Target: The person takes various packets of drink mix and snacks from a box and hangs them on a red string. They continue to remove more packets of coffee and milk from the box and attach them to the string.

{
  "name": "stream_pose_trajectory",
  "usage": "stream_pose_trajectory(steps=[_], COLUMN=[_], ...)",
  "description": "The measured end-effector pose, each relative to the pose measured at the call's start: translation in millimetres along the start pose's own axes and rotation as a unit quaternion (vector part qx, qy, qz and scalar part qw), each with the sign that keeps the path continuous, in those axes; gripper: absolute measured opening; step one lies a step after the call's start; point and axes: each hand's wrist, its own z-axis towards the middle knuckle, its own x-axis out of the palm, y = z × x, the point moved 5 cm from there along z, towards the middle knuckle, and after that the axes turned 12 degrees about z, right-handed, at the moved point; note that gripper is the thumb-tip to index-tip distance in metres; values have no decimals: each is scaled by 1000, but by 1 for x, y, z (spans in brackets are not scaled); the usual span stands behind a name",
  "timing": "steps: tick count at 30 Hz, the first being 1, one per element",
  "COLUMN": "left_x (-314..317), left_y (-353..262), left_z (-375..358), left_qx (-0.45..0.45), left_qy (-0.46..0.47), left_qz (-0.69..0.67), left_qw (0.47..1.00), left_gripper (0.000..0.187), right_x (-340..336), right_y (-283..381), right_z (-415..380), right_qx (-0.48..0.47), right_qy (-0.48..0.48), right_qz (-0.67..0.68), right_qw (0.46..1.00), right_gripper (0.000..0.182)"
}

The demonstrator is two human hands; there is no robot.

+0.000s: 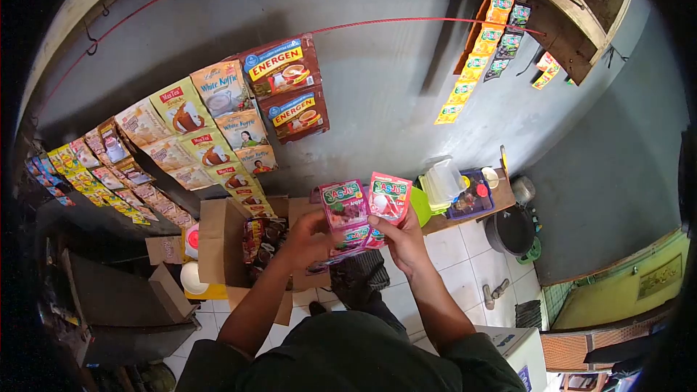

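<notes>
In front of my chest, a strip of purple Jasjus drink sachets (344, 205) and a red-pink Jasjus sachet (390, 196) hang side by side. My right hand (404, 239) pinches the red-pink one at its lower edge, thumb on the front. At the left edge of the purple strip is my left hand (306, 239), its fingers curled against the sachets. More purple packets fold below, partly covered by the fingers. An opened cardboard box (218, 239) with dark brown packets (265, 241) inside stands just left of my left forearm.
Along the grey wall, a red cord (414, 20) carries strips of Energen (284, 65), White Koffie (221, 91) and orange sachets (473, 65). To the right, a low bench bears a blue basket (472, 203) and plastic containers (441, 181). A black bucket (510, 231) and sandals (495, 294) are on the tiles.
</notes>
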Motion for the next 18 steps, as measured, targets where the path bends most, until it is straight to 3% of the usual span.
stream_pose_trajectory(steps=[2,3,5,6,10,12,15,18], left_x=[-1,0,-1,1,11,13,27,47], left_y=[26,31,44,31,-10,-21,-53,-78], left_z=[17,27,46,55,82,97,116,138], left_qx=[-97,-98,-169,-167,-63,-16,38,99], left_qy=[-54,-56,-171,-172,-186,-199,-207,-232], left_qz=[-327,-326,-312,-310,-352,-340,-259,-146], left_qw=[939,939,919,920,915,919,943,957], left_gripper=[41,41,36,36,29,28,30,34], right_x=[0,1,-7,-10,-28,-40,-50,-51], right_y=[10,13,14,16,35,51,80,102], right_z=[-1,0,5,8,25,39,64,89], right_qx=[-21,-24,-30,-39,22,-1,7,48], right_qy=[20,41,44,46,25,44,62,77], right_qz=[-16,-19,-37,-56,-19,-21,-23,73], right_qw=[999,999,998,997,999,999,998,993], right_gripper=[52,51,51,52,41,34,34,33])
